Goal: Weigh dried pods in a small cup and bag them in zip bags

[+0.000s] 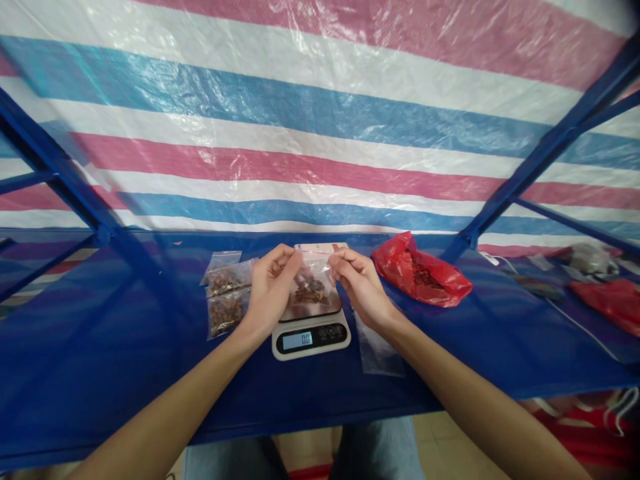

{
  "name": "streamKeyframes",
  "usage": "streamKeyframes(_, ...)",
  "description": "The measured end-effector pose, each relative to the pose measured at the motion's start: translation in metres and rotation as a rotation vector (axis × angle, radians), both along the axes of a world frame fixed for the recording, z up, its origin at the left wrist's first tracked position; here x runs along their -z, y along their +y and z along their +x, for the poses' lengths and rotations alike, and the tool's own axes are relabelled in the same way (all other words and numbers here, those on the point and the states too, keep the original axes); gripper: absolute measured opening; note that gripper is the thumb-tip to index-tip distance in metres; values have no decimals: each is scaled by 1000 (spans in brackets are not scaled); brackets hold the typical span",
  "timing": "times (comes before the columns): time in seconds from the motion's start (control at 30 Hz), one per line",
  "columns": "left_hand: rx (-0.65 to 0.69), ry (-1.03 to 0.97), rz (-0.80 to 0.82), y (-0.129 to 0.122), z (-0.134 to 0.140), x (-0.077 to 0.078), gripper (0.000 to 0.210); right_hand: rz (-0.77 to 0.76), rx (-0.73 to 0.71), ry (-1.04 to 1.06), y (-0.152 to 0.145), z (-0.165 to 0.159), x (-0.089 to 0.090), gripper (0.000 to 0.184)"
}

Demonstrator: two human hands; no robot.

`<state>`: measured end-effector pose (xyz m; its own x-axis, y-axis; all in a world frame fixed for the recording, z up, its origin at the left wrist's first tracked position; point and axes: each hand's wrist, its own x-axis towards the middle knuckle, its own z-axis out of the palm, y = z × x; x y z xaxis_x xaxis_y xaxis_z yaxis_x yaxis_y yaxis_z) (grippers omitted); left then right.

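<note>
Between my two hands hangs a small clear zip bag (311, 288) with brown dried pieces at its bottom. My left hand (273, 280) pinches its upper left corner, and my right hand (357, 277) pinches the upper right one. The bag is in front of the metal plate of a white kitchen scale (311, 337), whose display reads 0.0; I cannot tell whether bag and plate touch. Left of the scale lie filled zip bags (226, 313) of similar brown pieces. Flat empty-looking clear bags (380, 350) lie partly under my right forearm.
An open red plastic bag (423, 273) with dark reddish-brown pieces stands at the right on the blue table (150, 373). Blue metal posts (493, 207) rise on both sides before a striped tarp (310, 87). Another red bag (610, 303) and a white cable (583, 327) lie far right.
</note>
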<state>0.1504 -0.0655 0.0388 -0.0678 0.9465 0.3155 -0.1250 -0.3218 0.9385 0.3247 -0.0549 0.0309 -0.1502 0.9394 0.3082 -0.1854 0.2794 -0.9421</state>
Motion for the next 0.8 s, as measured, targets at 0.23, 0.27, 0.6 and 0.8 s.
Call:
streamKeyframes(0.23, 32, -2, 42, -2, 3, 3, 31, 36, 71, 79, -1, -7, 3, 32)
streamKeyframes(0.27, 52, -14, 37, -2, 4, 3, 31, 32, 49, 91, -1, -8, 4, 33)
streamKeyframes(0.6, 168, 12, -29, -8, 9, 2, 32, -67, -59, 47, -11, -15, 5, 40)
streamKeyframes(0.8, 207, -19, -48, -8, 7, 3, 34, -31, -66, -10, -11, -16, 1, 38)
